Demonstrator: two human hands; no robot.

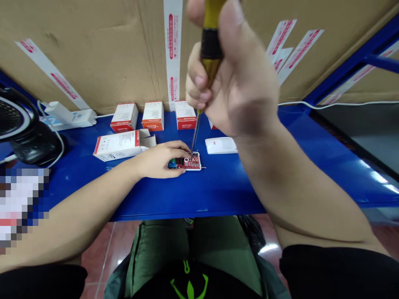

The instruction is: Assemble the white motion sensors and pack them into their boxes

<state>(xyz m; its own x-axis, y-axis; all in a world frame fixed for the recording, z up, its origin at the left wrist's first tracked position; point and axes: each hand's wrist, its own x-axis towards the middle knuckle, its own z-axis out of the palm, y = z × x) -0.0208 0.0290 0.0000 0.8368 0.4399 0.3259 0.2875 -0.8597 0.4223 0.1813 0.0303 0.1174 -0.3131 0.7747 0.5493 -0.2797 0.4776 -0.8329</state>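
Observation:
My right hand [230, 79] is wrapped around the yellow and black handle of a screwdriver [211, 43], raised close to the camera. The thin shaft slants down, its tip at a red circuit board [195, 160] set in a white housing; whether it sits in a screw is too small to tell. My left hand [162, 160] steadies this board on the blue table, thumb and fingers gripping its left part, where blue and green pieces show. Right of the board lies a white plastic cover [221, 145], partly hidden behind my right forearm.
Several red and white boxes [124, 117] stand along the back. An opened box [118, 144] lies left of my left hand. A black fan-like device [28, 128] and a white power strip [75, 118] are at far left. Cardboard [109, 50] lines the blue table's [187, 199] rear.

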